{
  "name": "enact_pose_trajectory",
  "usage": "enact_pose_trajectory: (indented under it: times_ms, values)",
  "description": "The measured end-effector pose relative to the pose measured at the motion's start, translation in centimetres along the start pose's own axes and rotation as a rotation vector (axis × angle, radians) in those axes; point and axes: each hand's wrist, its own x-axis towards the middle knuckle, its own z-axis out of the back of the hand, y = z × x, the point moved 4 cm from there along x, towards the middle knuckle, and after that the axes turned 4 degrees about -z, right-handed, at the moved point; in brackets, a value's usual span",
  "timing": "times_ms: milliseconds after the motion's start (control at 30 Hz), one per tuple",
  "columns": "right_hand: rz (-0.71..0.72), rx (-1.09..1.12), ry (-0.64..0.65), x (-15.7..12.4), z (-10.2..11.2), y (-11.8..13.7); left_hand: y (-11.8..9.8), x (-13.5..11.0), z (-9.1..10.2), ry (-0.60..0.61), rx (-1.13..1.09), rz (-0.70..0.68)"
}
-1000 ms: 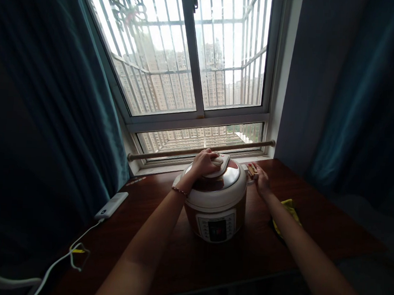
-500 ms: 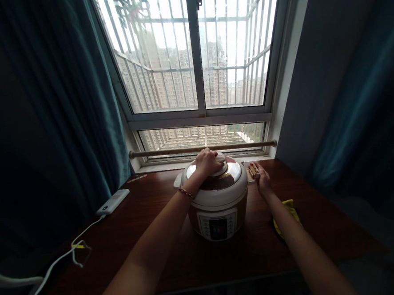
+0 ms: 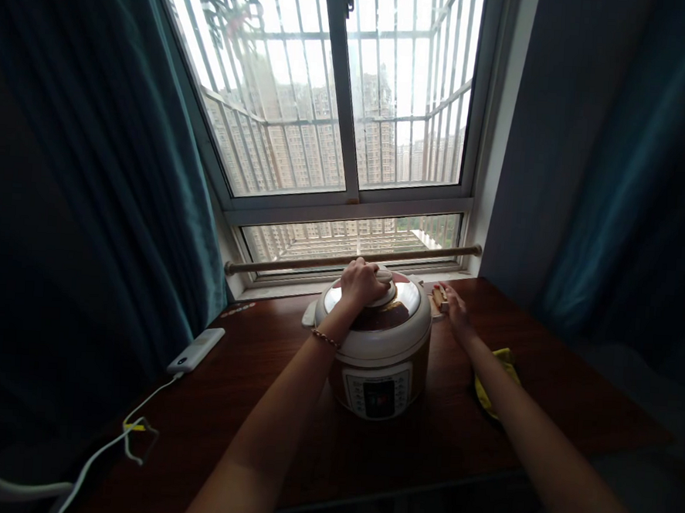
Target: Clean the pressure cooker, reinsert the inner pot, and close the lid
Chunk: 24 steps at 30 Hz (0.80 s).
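A white and brown electric pressure cooker stands on the table, its control panel toward me. My left hand is closed around the knob of its shiny lid. Beside the cooker's right side handle, my right hand pinches a small tan-brown block with a pale edge. The block is against or very close to that handle; I cannot tell which. Fingers cover part of the block, so its exact kind is unclear.
The cooker rests on a dark reddish wooden table below a barred window. A yellow cloth lies by my right forearm. At the left are a white power bank and its white cable. A rail crosses the window's base.
My right hand has shifted slightly, and the small block in it has turned a little beside the handle. My left hand stays on the lid knob.
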Motion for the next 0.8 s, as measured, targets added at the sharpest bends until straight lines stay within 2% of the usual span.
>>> enact_pose_trajectory:
  times_ms: [200,500,633,800]
  values:
    - [0.051,-0.153,0.007,0.0,-0.1,1.0,0.0,0.0,-0.1,-0.001,0.001,-0.005]
    - [0.174,-0.342,0.168,-0.7,-2.4,3.9,0.1,0.0,-0.3,-0.006,0.0,-0.003]
    - [0.17,-0.365,0.196,-0.7,-2.2,4.0,0.1,-0.1,-0.3,-0.022,0.007,-0.018]
    - [0.114,-0.354,0.233,0.8,-1.4,4.1,0.1,-0.3,-0.2,-0.002,-0.005,-0.037]
